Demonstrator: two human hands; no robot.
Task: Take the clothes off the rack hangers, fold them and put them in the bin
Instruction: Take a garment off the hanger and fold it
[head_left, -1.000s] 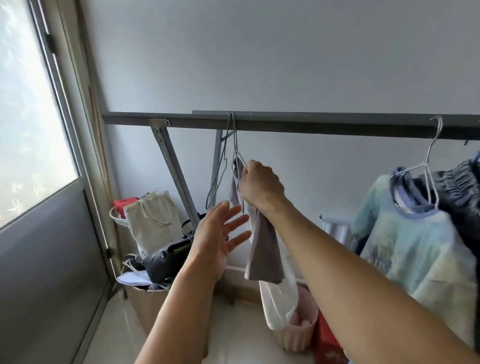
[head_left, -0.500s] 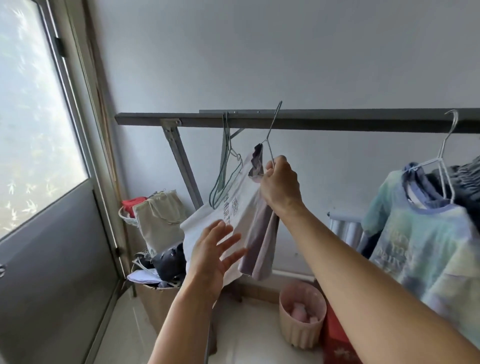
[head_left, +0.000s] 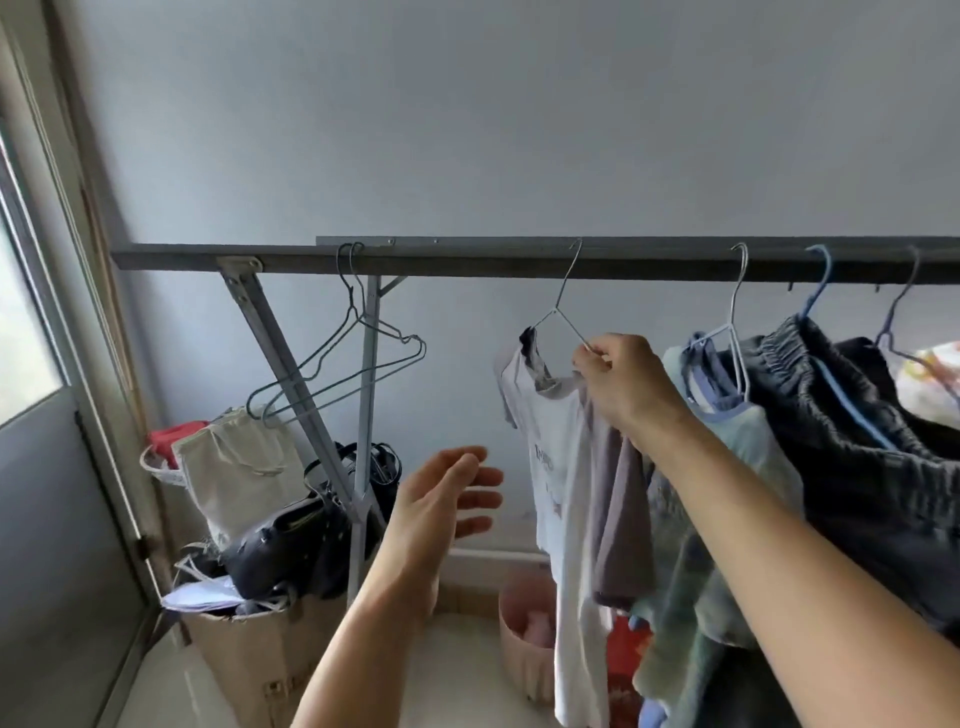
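Note:
A white and grey shirt (head_left: 561, 467) hangs from a thin wire hanger (head_left: 558, 312) whose hook sits just in front of the dark rack bar (head_left: 467, 260). My right hand (head_left: 623, 384) pinches the hanger's right shoulder together with the shirt's neck. My left hand (head_left: 441, 504) hovers open, fingers spread, left of the shirt and apart from it. Two empty wire hangers (head_left: 343, 364) dangle on the bar at the left. To the right hang a pale green shirt (head_left: 727, 519) and dark shorts (head_left: 857, 457).
A cardboard box (head_left: 249, 654) piled with bags stands at the lower left beside the window frame (head_left: 104, 415). A pink ribbed bin (head_left: 524, 644) sits on the floor below the shirt. The slanted rack brace (head_left: 291, 374) crosses left of my left hand.
My right hand has carried the hanger and shirt to the right along the bar, away from the two empty hangers. The shirt now hangs down straight. My left hand stays open.

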